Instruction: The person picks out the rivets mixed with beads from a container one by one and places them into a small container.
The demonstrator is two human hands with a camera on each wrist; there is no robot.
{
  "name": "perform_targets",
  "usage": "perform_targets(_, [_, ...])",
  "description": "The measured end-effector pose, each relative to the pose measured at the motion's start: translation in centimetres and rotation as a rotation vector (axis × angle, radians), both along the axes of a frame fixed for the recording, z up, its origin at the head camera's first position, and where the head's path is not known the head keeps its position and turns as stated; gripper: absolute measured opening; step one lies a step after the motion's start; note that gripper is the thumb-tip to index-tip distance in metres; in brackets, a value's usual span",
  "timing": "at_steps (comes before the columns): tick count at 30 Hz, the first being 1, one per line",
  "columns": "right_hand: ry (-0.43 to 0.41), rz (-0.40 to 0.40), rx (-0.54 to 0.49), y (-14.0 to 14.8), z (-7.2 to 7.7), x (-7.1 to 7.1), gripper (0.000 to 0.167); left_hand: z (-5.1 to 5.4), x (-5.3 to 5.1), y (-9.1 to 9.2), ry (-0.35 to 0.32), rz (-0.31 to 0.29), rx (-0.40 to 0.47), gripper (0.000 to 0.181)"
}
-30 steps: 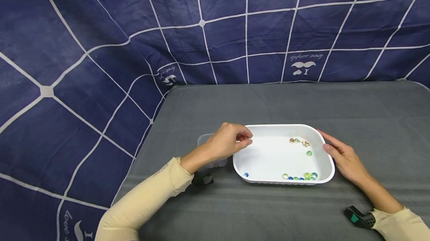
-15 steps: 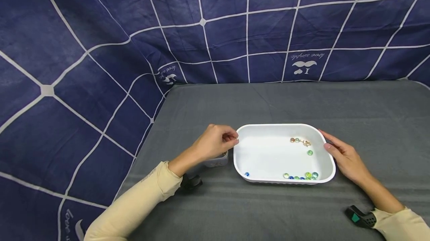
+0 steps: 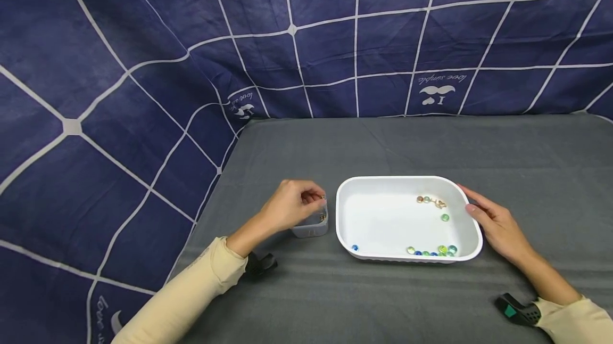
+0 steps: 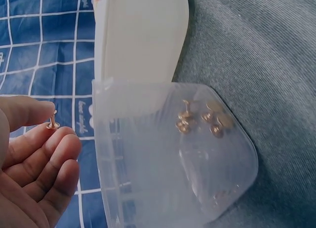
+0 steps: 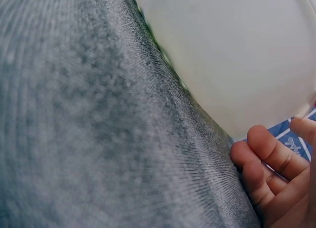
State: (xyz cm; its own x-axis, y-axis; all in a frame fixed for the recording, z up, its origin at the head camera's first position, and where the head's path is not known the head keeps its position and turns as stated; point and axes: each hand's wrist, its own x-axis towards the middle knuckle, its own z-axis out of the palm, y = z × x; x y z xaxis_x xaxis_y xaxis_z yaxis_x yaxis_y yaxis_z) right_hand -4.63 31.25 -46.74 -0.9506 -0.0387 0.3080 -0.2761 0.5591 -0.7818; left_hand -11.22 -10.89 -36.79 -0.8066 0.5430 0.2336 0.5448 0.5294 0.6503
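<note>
My left hand [image 3: 290, 205] pinches a small gold-coloured metal stud [image 4: 53, 123] between thumb and fingertips; it has a round disc base and a short stem. The hand is over a clear plastic box [image 3: 310, 231] left of the tray. Several similar gold studs [image 4: 183, 123] lie in the box in the left wrist view. My right hand [image 3: 498, 227] holds the right end of the white tray [image 3: 383, 216], thumb at the rim and fingers along the outer wall. More gold pieces [image 3: 439, 204] lie inside the tray, near its far right corner.
Glass marbles lie in the tray: a blue marble [image 3: 355, 247] at the near left, a green marble [image 3: 445, 217] at the right, and several along the near wall. A grey cloth [image 3: 373, 301] covers the table. A blue checked curtain [image 3: 325, 56] rises behind and at left.
My left hand has moved left with the stud, from over the tray's left end to over the clear box. The right hand stays on the tray; the view has shifted slightly.
</note>
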Motion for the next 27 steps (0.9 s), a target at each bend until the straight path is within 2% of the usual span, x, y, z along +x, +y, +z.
perform_targets(27, [-0.006, -0.009, 0.02, 0.1, 0.0, 0.0, 0.042, 0.0, 0.1, -1.3, -0.006, 0.032, 0.006, 0.005])
